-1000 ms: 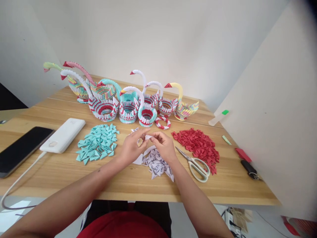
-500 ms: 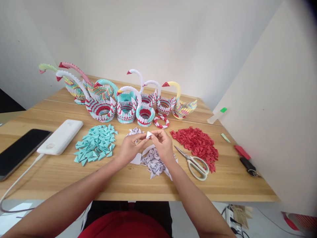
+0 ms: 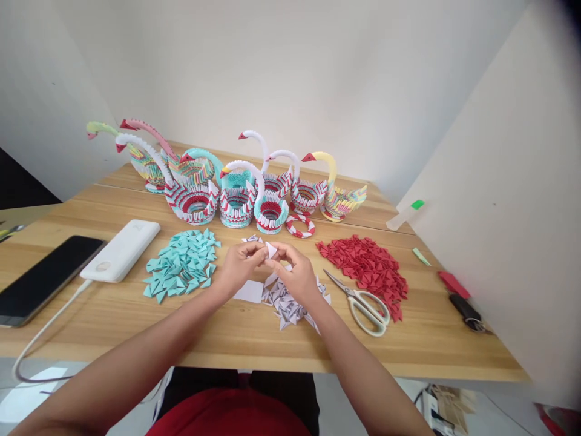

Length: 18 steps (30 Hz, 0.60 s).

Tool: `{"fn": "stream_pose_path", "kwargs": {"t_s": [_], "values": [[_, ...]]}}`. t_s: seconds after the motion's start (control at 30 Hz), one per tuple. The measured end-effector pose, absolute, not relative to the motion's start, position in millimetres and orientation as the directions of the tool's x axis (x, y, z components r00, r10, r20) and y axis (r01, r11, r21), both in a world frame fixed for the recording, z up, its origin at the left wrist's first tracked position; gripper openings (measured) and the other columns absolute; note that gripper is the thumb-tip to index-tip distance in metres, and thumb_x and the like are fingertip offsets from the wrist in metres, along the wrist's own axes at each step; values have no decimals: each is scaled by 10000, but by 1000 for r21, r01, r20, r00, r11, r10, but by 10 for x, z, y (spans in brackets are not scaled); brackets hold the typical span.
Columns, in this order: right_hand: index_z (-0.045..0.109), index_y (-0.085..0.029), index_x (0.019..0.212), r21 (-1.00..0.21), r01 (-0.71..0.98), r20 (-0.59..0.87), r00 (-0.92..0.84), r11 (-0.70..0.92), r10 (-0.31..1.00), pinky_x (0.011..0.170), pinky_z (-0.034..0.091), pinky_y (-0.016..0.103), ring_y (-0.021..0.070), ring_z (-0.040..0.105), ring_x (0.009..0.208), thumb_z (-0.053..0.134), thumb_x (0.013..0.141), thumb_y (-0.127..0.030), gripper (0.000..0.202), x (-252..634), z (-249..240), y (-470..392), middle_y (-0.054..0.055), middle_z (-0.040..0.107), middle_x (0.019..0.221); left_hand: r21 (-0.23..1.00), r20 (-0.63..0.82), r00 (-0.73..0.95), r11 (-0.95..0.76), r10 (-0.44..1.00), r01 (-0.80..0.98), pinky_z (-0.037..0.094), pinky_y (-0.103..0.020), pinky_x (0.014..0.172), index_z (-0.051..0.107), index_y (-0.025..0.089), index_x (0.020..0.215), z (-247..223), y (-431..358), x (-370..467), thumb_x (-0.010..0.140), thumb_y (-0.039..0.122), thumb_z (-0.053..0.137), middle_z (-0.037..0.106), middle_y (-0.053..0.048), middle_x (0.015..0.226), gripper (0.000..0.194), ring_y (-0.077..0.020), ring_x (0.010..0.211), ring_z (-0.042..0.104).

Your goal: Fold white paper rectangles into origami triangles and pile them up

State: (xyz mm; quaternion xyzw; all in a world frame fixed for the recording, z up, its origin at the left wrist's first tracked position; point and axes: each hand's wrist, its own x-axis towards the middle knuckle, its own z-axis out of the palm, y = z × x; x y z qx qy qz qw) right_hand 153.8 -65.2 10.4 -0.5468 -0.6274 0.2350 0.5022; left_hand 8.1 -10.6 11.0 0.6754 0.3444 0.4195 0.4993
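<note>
Pinching white paper (image 3: 271, 250): left fingers (image 3: 256, 258), right fingers (image 3: 285, 250); wood-grain tabletop (image 3: 200, 339); pale wall (image 3: 290, 79) behind

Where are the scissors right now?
In the head view, the scissors lie on the table to the right of the right hand, just beside the red paper triangles.

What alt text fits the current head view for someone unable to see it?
The left hand and right hand together pinch a white paper piece above a wooden table. Around them lie a turquoise pile, a pale pile and a red pile of folded paper triangles, plus scissors; paper swans stand behind.
</note>
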Motion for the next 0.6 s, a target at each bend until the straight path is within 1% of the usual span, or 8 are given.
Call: {"fn": "stream_pose_path", "kwargs": {"t_s": [0.1, 0.2, 0.27, 0.37, 0.6], "values": [[663, -200, 1035, -938, 270, 251, 90, 219, 964, 746, 499, 287, 158, 631, 778, 615, 828, -345, 258, 1580, 102, -630, 17, 683, 838, 955, 223, 422, -285, 879, 88, 385, -230, 584, 607, 148, 626, 114, -86, 71, 812, 272, 551, 561, 13, 590, 231, -116, 584, 487], [682, -192, 861, -970, 176, 192, 134, 167, 972, 722, 500, 283, 151, 623, 747, 613, 823, -360, 185, 1624, 105, -605, 16, 680, 807, 933, 242, 460, -336, 854, 132, 384, -234, 598, 619, 149, 652, 134, -97, 69, 804, 292, 564, 585, 8, 618, 217, -125, 616, 502], [660, -190, 810, -976, 149, 180, 163, 156, 970, 686, 500, 275, 143, 609, 703, 644, 795, -360, 171, 1638, 106, -593, 5, 662, 755, 938, 231, 479, -325, 847, 121, 386, -234, 596, 608, 151, 644, 148, -106, 74, 811, 304, 557, 577, 9, 611, 232, -127, 616, 504], [632, -193, 787, -979, 117, 188, 185, 168, 965, 662, 500, 265, 134, 600, 682, 669, 775, -356, 168, 1635, 111, -584, -4, 646, 730, 956, 214, 503, -286, 838, 70, 398, -239, 606, 582, 157, 629, 159, -107, 81, 835, 327, 535, 556, 10, 599, 272, -127, 612, 505], [621, -198, 769, -981, 101, 182, 169, 167, 969, 680, 507, 280, 134, 601, 686, 662, 781, -362, 169, 1627, 138, -593, -7, 641, 724, 982, 184, 535, -174, 825, -68, 453, -276, 688, 599, 156, 653, 164, -82, 67, 844, 364, 563, 596, -17, 639, 284, -146, 657, 544]]}}
